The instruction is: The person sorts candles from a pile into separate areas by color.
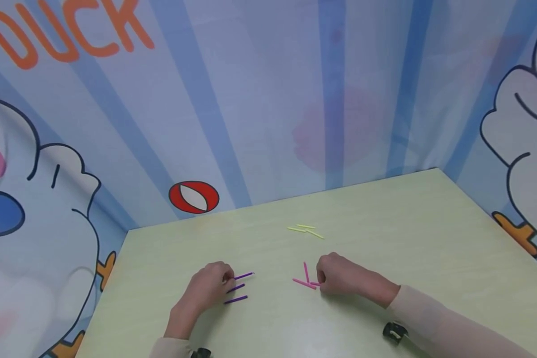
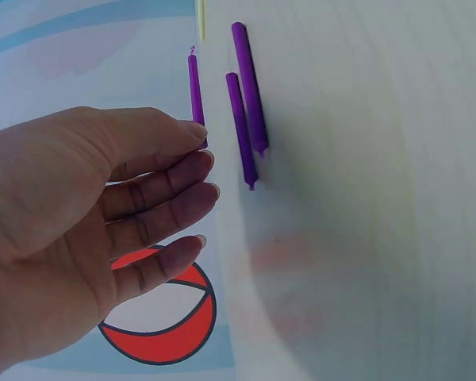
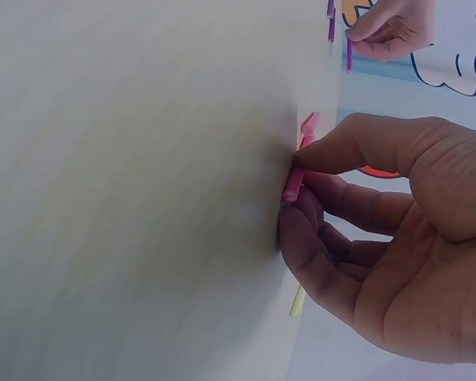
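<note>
Between thumb and index finger, my left hand [image 1: 207, 286] pinches a thin purple candle [image 2: 195, 89] by one end, its wick end pointing away from the fingers. Two more purple candles [image 1: 235, 300] lie on the table just beside that hand, roughly side by side. My right hand [image 1: 342, 273], low at the tabletop, pinches a pink candle [image 3: 293, 184] with thumb and fingertips; part of it is hidden by the hand. Two other pink candles [image 1: 306, 272] lie right next to it, their ends close together.
Farther back on the pale table [image 1: 385, 214] lie three yellow candles [image 1: 306, 229] in a loose group. A printed cloth backdrop [image 1: 268, 99] with blue stripes and cartoon figures stands along the table's back and sides.
</note>
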`<state>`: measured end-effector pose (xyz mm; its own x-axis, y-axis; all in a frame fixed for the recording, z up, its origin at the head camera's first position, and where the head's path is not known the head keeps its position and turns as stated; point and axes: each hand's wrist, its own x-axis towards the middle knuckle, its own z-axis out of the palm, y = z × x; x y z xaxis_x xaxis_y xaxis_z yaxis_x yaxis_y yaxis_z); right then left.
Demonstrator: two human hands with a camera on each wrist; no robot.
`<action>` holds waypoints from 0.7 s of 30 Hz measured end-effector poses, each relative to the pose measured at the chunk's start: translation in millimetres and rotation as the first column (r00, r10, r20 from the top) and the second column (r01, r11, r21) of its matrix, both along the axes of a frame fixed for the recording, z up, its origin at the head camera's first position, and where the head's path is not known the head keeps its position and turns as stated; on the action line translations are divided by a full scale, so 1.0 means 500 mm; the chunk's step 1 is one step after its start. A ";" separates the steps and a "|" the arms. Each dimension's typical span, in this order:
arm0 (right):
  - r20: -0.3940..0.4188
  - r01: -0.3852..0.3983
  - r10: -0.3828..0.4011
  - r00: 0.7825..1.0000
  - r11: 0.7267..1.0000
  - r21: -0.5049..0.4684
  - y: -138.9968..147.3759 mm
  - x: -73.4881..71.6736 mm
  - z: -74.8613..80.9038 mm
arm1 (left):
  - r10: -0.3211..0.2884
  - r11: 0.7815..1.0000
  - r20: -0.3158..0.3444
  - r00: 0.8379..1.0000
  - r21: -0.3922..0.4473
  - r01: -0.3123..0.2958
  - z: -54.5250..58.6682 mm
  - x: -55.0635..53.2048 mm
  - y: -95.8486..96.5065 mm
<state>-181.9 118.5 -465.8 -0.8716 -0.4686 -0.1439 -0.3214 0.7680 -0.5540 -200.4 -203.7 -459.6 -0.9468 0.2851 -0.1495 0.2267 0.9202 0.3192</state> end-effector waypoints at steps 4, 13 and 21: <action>0.008 0.001 -0.001 1.000 1.000 -0.007 0.001 0.000 0.003 | -0.009 1.000 -0.005 1.000 -0.003 0.009 -0.008 0.001 -0.003; -0.001 -0.011 0.011 1.000 1.000 -0.011 0.003 -0.005 0.003 | -0.012 1.000 -0.043 0.999 -0.009 0.012 -0.010 0.005 -0.019; 0.007 -0.011 0.011 1.000 1.000 -0.015 0.000 -0.002 0.003 | -0.018 1.000 -0.073 0.997 -0.020 0.016 -0.009 0.009 -0.032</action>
<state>-183.1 118.5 -464.5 -0.8654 -0.4803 -0.1428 -0.3261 0.7562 -0.5673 -196.0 -219.6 -464.3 -0.9505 0.2988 -0.0856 0.2643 0.9220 0.2831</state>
